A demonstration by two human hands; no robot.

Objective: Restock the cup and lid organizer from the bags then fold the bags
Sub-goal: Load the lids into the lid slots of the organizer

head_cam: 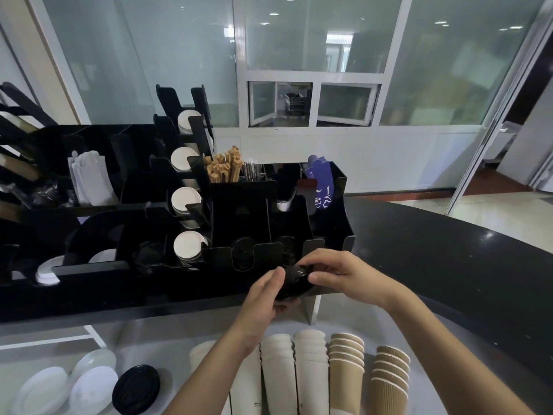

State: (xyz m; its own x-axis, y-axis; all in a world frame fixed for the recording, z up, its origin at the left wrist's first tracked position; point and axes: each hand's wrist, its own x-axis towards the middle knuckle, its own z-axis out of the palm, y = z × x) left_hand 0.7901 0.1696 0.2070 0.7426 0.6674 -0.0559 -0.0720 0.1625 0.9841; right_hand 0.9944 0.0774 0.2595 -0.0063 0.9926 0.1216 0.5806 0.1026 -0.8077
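Both hands up at front edge of black organizer [269, 217]. Stack of black lids [294, 284] clasped between them: left hand [263, 298] cupping underneath, thumb on near rim; right hand [338, 275] pinching far rim, fingers curled over top. Stack just before a front lid slot. Paper cups [311, 369] on tabletop [143, 333] below.
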